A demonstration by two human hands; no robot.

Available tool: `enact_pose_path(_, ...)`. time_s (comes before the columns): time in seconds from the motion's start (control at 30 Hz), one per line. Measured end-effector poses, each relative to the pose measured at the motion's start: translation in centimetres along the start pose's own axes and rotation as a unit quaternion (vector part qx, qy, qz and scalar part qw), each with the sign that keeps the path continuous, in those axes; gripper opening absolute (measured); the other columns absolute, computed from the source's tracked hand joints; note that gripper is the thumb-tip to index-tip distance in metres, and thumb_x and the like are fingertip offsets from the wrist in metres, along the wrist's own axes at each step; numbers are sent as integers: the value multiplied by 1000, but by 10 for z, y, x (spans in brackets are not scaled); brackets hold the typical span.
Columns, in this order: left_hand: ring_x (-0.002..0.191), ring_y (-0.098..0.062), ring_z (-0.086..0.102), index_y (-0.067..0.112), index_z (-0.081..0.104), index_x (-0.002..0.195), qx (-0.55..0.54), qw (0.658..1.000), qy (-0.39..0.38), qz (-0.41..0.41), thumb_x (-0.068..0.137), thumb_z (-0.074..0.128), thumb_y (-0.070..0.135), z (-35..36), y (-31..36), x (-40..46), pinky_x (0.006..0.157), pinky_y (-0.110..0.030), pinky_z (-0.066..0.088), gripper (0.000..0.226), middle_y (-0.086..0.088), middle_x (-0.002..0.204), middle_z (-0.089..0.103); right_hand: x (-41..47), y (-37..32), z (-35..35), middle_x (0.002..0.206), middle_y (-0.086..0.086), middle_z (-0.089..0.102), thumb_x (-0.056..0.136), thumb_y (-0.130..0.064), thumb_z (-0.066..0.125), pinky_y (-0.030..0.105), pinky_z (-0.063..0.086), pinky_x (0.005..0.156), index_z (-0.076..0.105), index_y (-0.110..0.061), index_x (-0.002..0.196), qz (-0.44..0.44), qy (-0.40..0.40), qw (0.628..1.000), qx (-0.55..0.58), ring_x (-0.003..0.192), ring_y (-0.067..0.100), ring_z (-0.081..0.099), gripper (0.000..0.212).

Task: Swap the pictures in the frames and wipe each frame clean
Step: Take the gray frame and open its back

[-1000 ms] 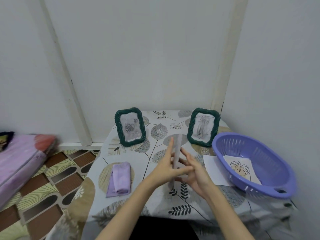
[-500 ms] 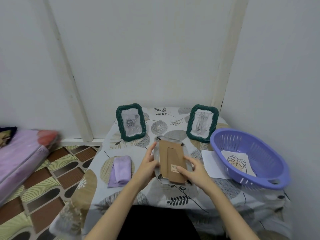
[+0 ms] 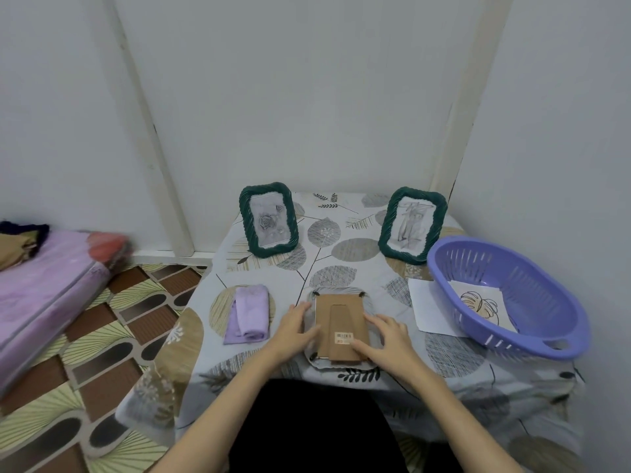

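Two green frames are stood at the back, rose frame (image 3: 268,220) centre-left, figure frame (image 3: 412,225) centre-right; a folded lilac cloth (image 3: 248,314) is laid lower-left; a face-down frame (image 3: 340,327) is kept flat at centre, cardboard back up, left hand (image 3: 297,331) and right hand (image 3: 387,336) pressed on its sides, fingers straight-ish and spread; a leaf print (image 3: 479,303) is seen inside the purple basket (image 3: 532,339), right.
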State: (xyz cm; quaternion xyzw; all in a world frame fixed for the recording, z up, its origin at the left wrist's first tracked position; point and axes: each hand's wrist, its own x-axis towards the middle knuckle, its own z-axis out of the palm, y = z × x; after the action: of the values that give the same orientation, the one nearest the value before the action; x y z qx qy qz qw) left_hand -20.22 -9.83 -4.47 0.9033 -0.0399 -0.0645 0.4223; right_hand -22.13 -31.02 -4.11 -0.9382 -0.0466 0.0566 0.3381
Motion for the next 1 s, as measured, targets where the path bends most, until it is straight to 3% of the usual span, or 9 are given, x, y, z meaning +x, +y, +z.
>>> enact_pose_path(0.07,145,-23,7,21,36,140,48,997,-51,34,77,71,40,-4,-9,-10,118,-41,12,75,-4,154,23,-9,6,-4,144,2,33,38,-93,49,37,25,110,40,-33,137,-29,-16,999,-25,131,22,25,116)
enact_pose_path(0.17,145,-20,5,25,40,138,147,982,-84,83,65,79,47,-7,-15,-21,118,-39,9,85,1,155,21,-11,15,-5,144,-1,34,22,-100,35,37,25,109,45,-35,133,-51,-16,998,-39,131,20,26,129)
enact_pose_path(0.33,142,-12,16,25,54,124,66,993,-14,100,56,69,65,3,-21,-26,116,-30,14,80,-1,152,29,-8,11,-2,142,-2,41,39,-80,48,35,25,107,55,-35,122,-52,29,998,-20,131,16,27,96)
enact_pose_path(0.47,139,-11,26,21,61,110,35,992,31,115,68,78,39,5,-25,-29,109,-16,16,49,0,147,35,-14,18,1,139,-6,43,42,-76,57,36,28,105,61,-35,107,-65,32,997,-22,127,16,32,78)
enact_pose_path(0.53,138,-11,29,24,61,104,25,993,32,112,69,78,36,4,-25,-29,106,-14,17,40,-1,146,37,-14,22,3,138,-5,46,52,-60,76,37,30,105,64,-30,103,-69,50,996,-9,126,17,34,61)
enact_pose_path(0.63,136,-9,31,29,59,92,12,993,29,110,69,79,34,3,-24,-30,103,-12,18,31,0,145,38,-13,26,7,136,-3,50,60,-42,82,38,31,105,66,-28,96,-80,74,994,6,123,18,38,42)
enact_pose_path(0.8,135,-8,34,34,55,82,-1,994,27,109,70,79,31,4,-25,-30,102,-12,19,27,-1,144,39,-11,26,8,137,-5,48,59,-48,80,36,28,102,67,-25,93,-72,68,995,-7,124,19,37,43)
enact_pose_path(0.9,136,-11,34,31,58,83,1,993,25,112,70,79,30,5,-25,-29,103,-14,20,25,-3,144,38,-13,24,8,137,-7,47,45,-73,55,32,26,98,67,-27,92,-64,63,996,-5,124,19,37,67)
enact_pose_path(1.0,136,-13,32,28,61,84,2,994,18,112,72,77,29,5,-23,-28,104,-16,20,21,-5,144,37,-13,25,9,138,-7,46,44,-75,45,32,25,97,67,-27,92,-67,64,996,-11,125,19,37,71)
